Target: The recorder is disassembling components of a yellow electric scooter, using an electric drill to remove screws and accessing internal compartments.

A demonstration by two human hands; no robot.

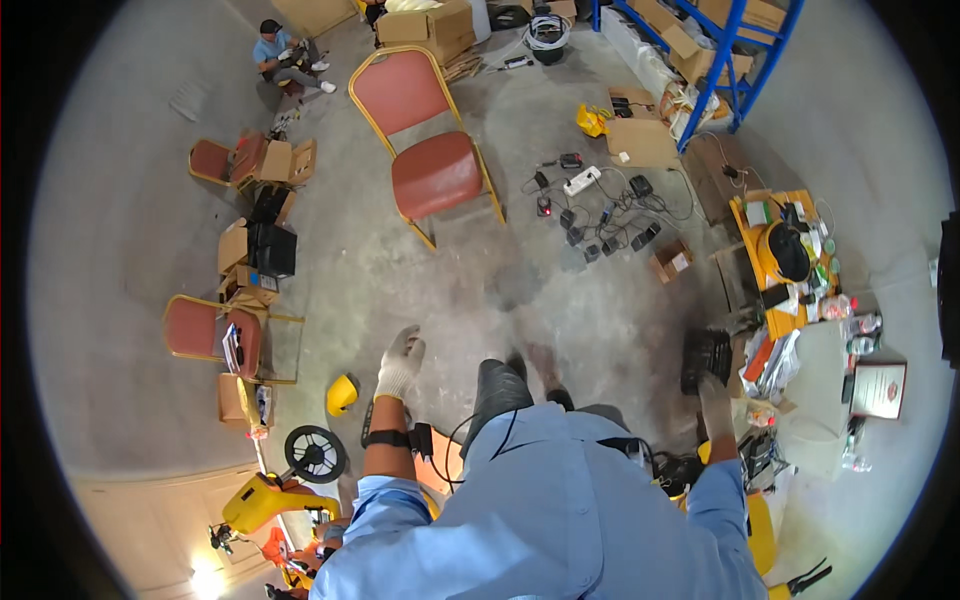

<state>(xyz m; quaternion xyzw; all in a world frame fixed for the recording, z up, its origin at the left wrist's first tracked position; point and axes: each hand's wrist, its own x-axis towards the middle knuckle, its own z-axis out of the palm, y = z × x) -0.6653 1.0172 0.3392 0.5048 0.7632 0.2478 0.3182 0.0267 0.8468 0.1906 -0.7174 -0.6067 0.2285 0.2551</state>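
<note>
My left hand [402,362], in a whitish glove, hangs over the grey floor with its fingers loosely bent and apart, nothing in them. A black strap with a small device and cable sits on that forearm. On the right, my right hand [716,400] is also gloved and smeared by motion. Its fingertips meet the near edge of a dark ribbed object [706,360], whose kind I cannot make out; whether the hand grips it or only overlaps it is unclear. A yellow helmet-like shell [341,395] lies on the floor left of my left hand.
Ahead stands a red padded chair [437,175]. Chargers and a white power strip [582,180] lie tangled on the floor. At right is a cluttered yellow table [785,320], with a blue shelf [715,85] beyond. Boxes and chairs line the left; a person [285,55] sits far back.
</note>
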